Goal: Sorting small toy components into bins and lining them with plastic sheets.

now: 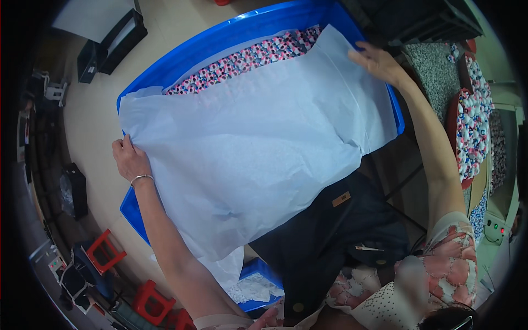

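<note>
A large, thin white sheet (247, 148), creased and partly see-through, lies across a blue plastic tub (220, 27). Along the far side, rows of small rounded pink, white and dark pieces (236, 66) show beyond its edge. My left hand (131, 159), with a bracelet at the wrist, is closed on the sheet's left edge, outside the tub. At the far right, my right hand (377, 61) hovers by the sheet's corner and the tub's rim, slightly blurred, fingers apart. The sheet's near edge hangs over my dark apron (330, 236).
On the right, a red tray (461, 115) holds many similar pieces beside a speckled grey surface (434, 77). Another blue tub (275, 269) with crumpled white material sits below the sheet. Red stools (151, 302) stand at lower left; black boxes (118, 47) lie at upper left.
</note>
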Tool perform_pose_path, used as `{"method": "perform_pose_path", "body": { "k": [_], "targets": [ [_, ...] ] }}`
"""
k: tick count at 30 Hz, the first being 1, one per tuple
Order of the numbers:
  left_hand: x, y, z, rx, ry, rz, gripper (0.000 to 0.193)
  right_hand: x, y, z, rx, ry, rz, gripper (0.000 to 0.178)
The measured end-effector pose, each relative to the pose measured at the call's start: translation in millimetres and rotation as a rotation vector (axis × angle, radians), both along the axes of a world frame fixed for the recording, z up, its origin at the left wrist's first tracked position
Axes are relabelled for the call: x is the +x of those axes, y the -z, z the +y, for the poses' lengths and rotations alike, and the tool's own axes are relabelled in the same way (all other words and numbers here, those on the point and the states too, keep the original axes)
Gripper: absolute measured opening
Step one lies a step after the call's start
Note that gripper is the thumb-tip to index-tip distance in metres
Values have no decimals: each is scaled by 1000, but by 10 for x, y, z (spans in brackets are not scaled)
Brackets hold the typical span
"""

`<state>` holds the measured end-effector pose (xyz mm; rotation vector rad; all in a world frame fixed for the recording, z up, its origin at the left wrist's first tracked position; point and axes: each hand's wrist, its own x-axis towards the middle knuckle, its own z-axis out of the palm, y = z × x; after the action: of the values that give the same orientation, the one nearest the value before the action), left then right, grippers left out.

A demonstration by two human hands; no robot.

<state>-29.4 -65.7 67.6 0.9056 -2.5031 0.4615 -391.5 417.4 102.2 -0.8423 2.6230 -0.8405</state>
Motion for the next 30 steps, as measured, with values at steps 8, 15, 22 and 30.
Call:
{"method": "perform_pose_path", "body": {
  "k": [8, 15, 22, 30],
  "targets": [
    [16, -97, 91, 39, -67, 28, 22, 681, -215, 244, -41, 155, 83, 26],
    [177, -151, 191, 83, -117, 133, 21, 418, -354, 172, -141, 74, 478, 21],
    [58, -44, 84, 92, -201, 215, 20, 361, 302, 95, 155, 84, 634, 35],
    [-224, -8, 13, 22, -193, 160, 20, -157, 580, -250, 366, -11, 685, 39]
  ]
}}
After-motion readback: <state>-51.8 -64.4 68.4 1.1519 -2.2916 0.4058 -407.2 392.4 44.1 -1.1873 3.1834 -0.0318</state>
